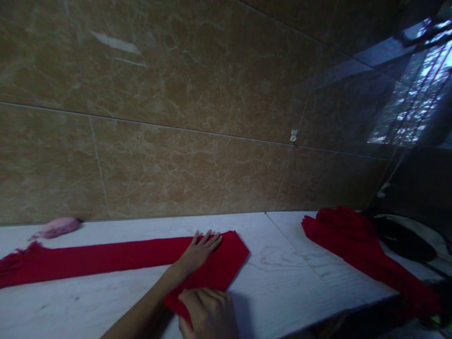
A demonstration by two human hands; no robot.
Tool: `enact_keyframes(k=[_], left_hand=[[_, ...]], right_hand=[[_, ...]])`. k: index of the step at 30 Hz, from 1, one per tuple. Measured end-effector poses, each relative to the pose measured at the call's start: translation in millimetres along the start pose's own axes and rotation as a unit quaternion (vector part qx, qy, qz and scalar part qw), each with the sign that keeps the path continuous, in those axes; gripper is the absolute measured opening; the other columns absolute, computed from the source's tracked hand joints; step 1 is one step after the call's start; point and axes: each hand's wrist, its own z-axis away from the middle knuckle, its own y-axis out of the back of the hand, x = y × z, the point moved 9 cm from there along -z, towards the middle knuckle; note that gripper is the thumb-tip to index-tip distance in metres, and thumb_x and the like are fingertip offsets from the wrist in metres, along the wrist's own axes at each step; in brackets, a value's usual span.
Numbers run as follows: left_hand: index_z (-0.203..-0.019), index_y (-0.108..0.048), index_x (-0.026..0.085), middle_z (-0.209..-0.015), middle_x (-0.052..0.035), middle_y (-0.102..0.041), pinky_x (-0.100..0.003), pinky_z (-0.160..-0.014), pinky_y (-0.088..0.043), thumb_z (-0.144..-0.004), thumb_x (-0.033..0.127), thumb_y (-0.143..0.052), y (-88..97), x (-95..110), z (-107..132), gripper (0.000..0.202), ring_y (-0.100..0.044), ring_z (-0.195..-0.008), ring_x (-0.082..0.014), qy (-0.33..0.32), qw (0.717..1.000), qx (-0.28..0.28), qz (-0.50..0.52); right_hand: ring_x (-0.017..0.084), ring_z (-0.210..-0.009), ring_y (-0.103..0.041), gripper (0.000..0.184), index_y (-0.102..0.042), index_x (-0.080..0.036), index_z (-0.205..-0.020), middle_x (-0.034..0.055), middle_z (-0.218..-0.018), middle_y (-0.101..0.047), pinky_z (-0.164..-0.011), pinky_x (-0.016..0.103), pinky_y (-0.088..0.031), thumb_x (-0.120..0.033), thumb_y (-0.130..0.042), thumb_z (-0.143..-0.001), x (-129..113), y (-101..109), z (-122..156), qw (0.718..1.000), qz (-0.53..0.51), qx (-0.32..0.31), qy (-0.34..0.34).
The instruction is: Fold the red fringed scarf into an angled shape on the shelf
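Observation:
A long red scarf (99, 258) lies stretched across the white wood-grain table (282, 268), its fringed end at the far left. Near the middle its right part is folded back at an angle toward me. My left hand (199, 249) lies flat on the fold with fingers stretched out, pressing the cloth down. My right hand (210, 313) is closed on the near end of the scarf at the bottom of the view.
A second red cloth (353, 245) lies bunched at the right, trailing toward the table's front edge. A dark cloth (402, 240) sits beyond it. A small pink bundle (58, 227) rests by the brown tiled wall (197, 117) at the back left.

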Motion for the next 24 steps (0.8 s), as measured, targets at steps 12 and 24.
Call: enact_keyframes(k=[12, 24], left_hand=[[-0.167, -0.022, 0.022, -0.172, -0.0132, -0.019, -0.068, -0.126, -0.009, -0.105, 0.034, -0.039, 18.5, -8.2, 18.0, 0.065, -0.01, -0.16, -0.0355, 0.008, 0.994, -0.013, 0.112], [-0.167, -0.021, 0.024, -0.173, -0.0119, -0.018, -0.068, -0.126, -0.008, -0.106, 0.035, -0.038, 11.3, -11.4, 14.1, 0.064, -0.008, -0.161, -0.0348, 0.004, 0.994, -0.012, 0.111]], right_hand=[[0.021, -0.078, -0.076, 0.031, -0.068, -0.027, -0.101, -0.0014, -0.092, -0.081, -0.066, 0.029, -0.056, -0.022, -0.067, -0.071, -7.8, -8.6, 30.8, 0.984, -0.074, 0.135, 0.086], [0.02, -0.075, -0.076, 0.029, -0.074, -0.027, -0.097, -0.0002, -0.088, -0.081, -0.067, 0.031, -0.057, -0.053, -0.062, -0.089, -17.6, -9.8, 35.6, 0.969, -0.14, 0.171, 0.114]])
